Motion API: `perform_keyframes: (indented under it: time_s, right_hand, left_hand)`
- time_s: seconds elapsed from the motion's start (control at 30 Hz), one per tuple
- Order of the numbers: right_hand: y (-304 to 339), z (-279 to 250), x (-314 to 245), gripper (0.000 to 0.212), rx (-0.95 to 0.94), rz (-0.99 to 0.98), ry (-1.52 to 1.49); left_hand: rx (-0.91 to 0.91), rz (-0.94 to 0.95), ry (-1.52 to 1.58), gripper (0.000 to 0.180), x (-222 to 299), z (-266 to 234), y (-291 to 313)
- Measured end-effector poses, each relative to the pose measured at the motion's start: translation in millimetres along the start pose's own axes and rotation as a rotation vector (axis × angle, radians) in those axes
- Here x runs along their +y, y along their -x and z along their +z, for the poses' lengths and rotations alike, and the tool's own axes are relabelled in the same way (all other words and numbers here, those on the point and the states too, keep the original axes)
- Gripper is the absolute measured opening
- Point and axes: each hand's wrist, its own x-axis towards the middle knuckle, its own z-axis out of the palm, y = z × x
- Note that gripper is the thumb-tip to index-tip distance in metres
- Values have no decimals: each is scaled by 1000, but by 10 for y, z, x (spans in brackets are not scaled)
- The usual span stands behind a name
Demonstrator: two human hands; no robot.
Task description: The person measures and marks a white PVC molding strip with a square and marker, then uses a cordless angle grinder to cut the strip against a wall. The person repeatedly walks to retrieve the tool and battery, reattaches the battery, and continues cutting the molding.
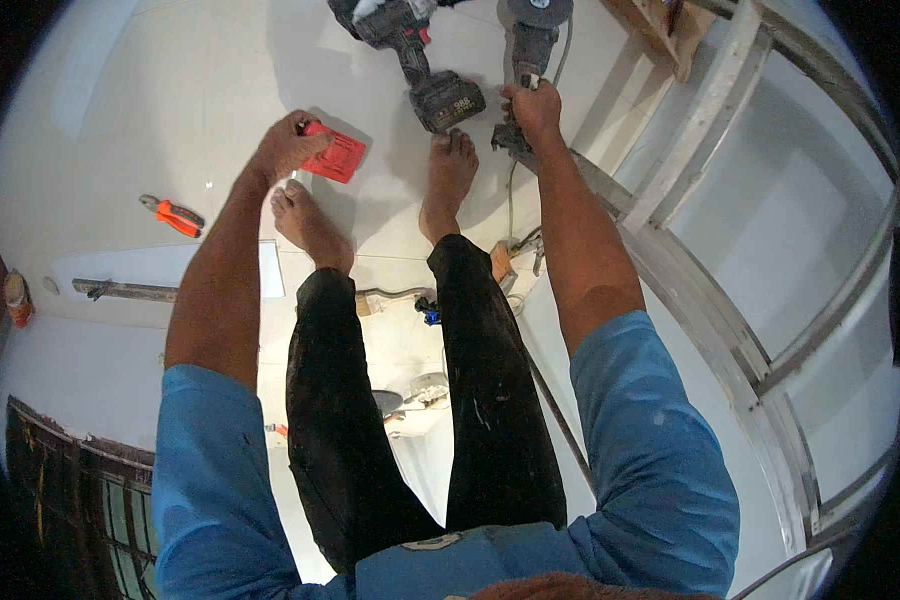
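My left hand (288,150) is closed on the edge of a flat, red, roughly square piece (336,154) with dark print, just above the pale floor; its exact kind does not show. My right hand (536,110) is wrapped round the body of a dark angle grinder (533,50), whose round disc (541,9) points away from me. Between my hands, a black cordless drill (410,50) lies with its battery end close to my right foot. Some of the grinder's rear end is hidden by my fingers.
Orange-handled pliers (177,215) and a metal bar (125,290) lie to the left. A metal-framed ladder-like structure (705,285) stands along my right side, with a wooden piece (660,25) beyond. The grinder's cord (567,45) runs beside it. My bare feet are between my hands.
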Motion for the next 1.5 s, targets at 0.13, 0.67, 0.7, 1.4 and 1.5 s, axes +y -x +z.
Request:
perform_keyframes:
  time_s: [0.13,0.67,0.7,1.4,1.5]
  right_hand:
    - [-271,173,501,39,-67,-229,-35]
    - [-237,-142,344,64,-148,-195,154]
    - [-287,-96,383,67,-122,-215,208]
    - [478,939,-1035,58,-377,-460,93]
    - [918,420,-1091,52,-682,-348,-356]
  left_hand:
    - [-78,-24,-16,58,147,12,-261]
    - [-3,181,-210,52,72,-30,-677]
    - [89,216,-294,51,55,-26,-609]
    - [249,-590,1517,66,664,1715,18]
    - [-309,-415,1935,82,743,1533,111]
